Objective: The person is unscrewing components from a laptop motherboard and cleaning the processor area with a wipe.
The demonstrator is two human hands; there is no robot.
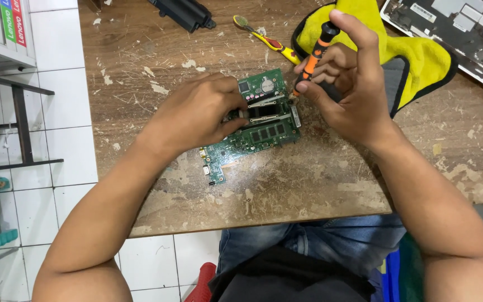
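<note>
Left hand (197, 114) is pressing fingers flat on the green laptop motherboard (255, 126), steadying it, while right hand (345, 78) is pinching an orange-black precision screwdriver (314, 56) upright at its edge.

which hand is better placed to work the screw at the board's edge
Right, probably: the right hand already grips the orange screwdriver with its tip at the green circuit board; the left hand steadies it.
</note>
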